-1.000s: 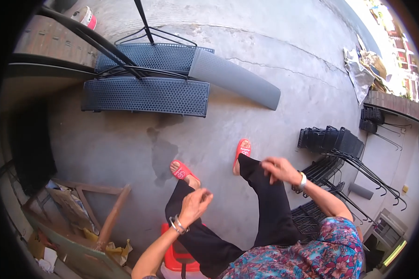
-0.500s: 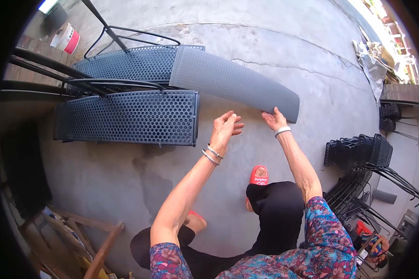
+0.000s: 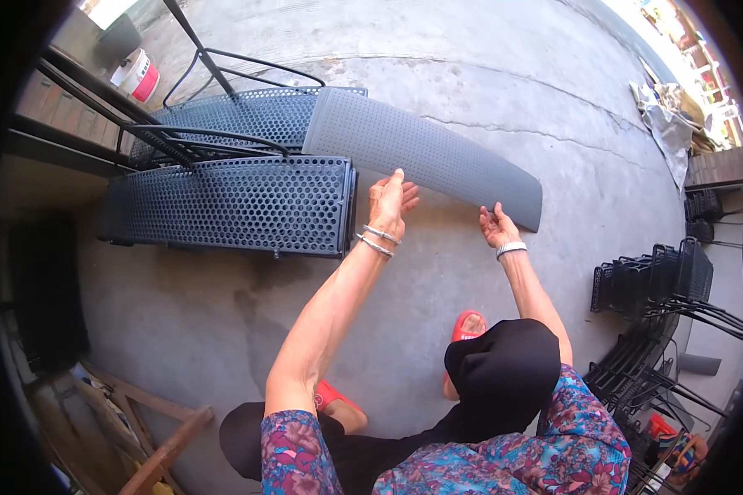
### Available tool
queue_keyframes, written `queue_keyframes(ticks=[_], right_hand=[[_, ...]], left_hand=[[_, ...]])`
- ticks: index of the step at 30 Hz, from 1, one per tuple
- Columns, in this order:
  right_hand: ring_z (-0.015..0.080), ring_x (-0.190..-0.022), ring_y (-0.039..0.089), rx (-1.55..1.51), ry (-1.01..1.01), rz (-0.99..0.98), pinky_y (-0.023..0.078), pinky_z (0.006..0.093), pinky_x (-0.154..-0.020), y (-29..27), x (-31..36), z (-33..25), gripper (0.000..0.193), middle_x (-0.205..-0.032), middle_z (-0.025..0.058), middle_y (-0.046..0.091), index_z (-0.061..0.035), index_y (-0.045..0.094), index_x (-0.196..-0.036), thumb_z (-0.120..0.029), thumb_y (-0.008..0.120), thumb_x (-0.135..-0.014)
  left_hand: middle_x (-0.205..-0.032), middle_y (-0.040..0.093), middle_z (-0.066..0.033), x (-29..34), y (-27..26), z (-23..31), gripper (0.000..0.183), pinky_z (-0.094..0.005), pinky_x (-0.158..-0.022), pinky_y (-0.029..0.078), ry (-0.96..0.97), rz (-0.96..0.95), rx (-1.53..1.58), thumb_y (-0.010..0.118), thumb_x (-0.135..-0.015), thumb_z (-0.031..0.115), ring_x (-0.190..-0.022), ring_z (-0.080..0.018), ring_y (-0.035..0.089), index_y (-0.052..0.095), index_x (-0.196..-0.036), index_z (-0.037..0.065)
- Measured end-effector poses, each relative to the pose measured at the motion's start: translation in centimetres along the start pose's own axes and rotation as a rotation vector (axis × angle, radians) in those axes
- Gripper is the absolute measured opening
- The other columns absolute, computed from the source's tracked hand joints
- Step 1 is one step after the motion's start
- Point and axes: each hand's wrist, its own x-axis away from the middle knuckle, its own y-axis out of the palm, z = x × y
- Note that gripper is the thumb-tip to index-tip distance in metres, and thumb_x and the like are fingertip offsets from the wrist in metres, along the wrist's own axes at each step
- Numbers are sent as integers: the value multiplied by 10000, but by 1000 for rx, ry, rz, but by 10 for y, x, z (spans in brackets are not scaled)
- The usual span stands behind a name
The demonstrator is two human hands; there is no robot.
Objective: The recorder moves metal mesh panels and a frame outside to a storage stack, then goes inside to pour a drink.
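Floral top [image 3: 504, 462] and black trousers [image 3: 504, 363] closest to the camera, then red slippers [image 3: 326, 393] on the concrete floor. Past those, both arms are stretched out. Left hand [image 3: 391, 203] (two bangles on that wrist) is loose with the fingers apart, nothing gripped. Right hand [image 3: 499, 226] is palm-up with fingers part-curled, not clamped on anything either.

The grey curved sheet [image 3: 425, 148] lies just beyond both hands, slanting down to the right. Left thumb is right at its near edge, well in from the left end; right fingertips are at that same edge, close to the right end. Can't tell if either one actually touches. The sheet's left end overlaps the far perforated tray [image 3: 272, 107] in view, with the near perforated tray [image 3: 231, 205] just beside the left hand. White-and-red bucket [image 3: 143, 78] way back.
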Motion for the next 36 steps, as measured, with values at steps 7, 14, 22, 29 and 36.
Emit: queue_keyframes(ticks=[7,14,22,29,36], right_hand=[[135,-549,515,-199,25,-45,491,288,-602,9,21,-13,343,-624,39,516,13,490,-850,-281,657,-791],[222,-765,524,-293,-8,-139,408,461,-870,9,13,-26,305,-824,55,518,-99,463,-1020,-334,556,-849],[267,-951,561,-235,-370,-269,515,430,-786,-65,11,-62,203,-1053,94,571,-38,496,-1035,-188,479,-900],[243,-1020,532,-228,-437,-261,462,419,-868,-110,59,-81,272,-1118,97,553,-56,500,-1106,-229,495,-896],[222,-1063,516,-151,-432,-394,435,381,-915,-88,94,-65,316,-1153,85,540,-61,490,-1152,-238,507,-891]], left_hand=[[-1034,556,-247,-6,-7,1,443,-398,-689,535,62,-7,3,549,-863,258,-886,-351,611,376,-1117,-60],[-1038,545,-193,0,4,9,427,-384,-672,541,181,39,10,594,-829,254,-868,-325,613,400,-1111,-2],[-855,632,-104,25,20,5,376,-296,-656,493,77,-197,62,543,-850,387,-746,-208,637,457,-1079,101],[-1158,475,-188,56,14,-35,610,-388,-797,496,-63,-346,120,513,-860,427,-974,-318,563,296,-1243,4],[-1189,503,-187,98,-33,-24,587,-371,-777,525,-220,-501,-111,350,-899,496,-975,-318,583,328,-1197,-10]])
